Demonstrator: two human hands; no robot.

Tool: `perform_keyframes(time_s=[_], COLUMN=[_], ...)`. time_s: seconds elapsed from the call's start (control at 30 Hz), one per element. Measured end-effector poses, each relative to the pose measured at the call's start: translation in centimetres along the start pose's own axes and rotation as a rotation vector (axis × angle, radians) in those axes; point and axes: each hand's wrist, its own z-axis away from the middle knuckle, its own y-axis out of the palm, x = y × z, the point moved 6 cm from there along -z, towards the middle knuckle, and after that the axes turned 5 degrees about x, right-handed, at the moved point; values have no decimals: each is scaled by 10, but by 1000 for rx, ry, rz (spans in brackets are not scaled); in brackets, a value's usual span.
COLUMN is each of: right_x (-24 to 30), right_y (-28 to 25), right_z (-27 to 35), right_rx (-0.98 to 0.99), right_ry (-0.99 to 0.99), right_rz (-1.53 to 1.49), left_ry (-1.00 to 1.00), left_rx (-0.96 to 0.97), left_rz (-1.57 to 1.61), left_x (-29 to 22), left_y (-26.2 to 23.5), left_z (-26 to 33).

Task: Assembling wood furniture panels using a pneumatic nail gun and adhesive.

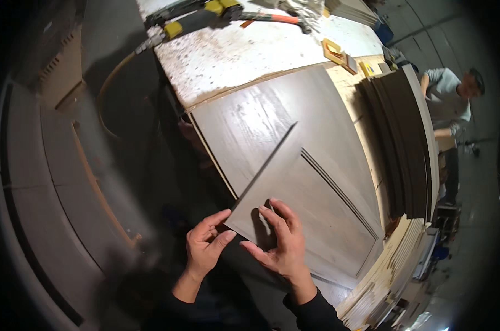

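Observation:
A grey wood-grain door panel [316,215] with a grooved, recessed centre lies tilted across a larger, glossy grey panel [244,116]. My left hand [202,251] pinches the near left corner of the door panel between thumb and fingers. My right hand [286,248] is just beside that corner, over the panel's near edge. Its fingers and thumb are spread in a curve, and a shadow falls on the surface under them. Nothing shows between them. The larger panel's near end is mostly hidden beneath the door panel.
Beyond the panels, a white, stained bench top [228,60] carries a black-and-yellow power tool [197,19] with a hose [102,91], an orange-handled hammer [280,19] and yellow blocks [332,52]. Dark panels [399,143] stand stacked at right, near another person [448,99]. Long boards [34,165] lie left.

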Motion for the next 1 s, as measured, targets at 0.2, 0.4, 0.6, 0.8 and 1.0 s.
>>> perform_keyframes(time_s=[0.2,0.4,0.6,0.8,1.0], right_x=[-1,0,-3,-3,-4], right_y=[5,8,11,6,8], right_z=[-10,-11,-6,-8,-9], right_rx=[66,67,14,4,11], right_ry=[-43,-76,-49,-63,-60], right_rz=[69,138,127,130,123], left_ry=[94,134,119,129,145], left_rx=[26,104,113,136,135], left_rz=[-129,-166,-176,-192,-216], left_x=[-3,-14,-16,-21,-21], left_y=[-13,-17,-19,-16,-17], left_z=[-16,-27,-28,-33,-34])
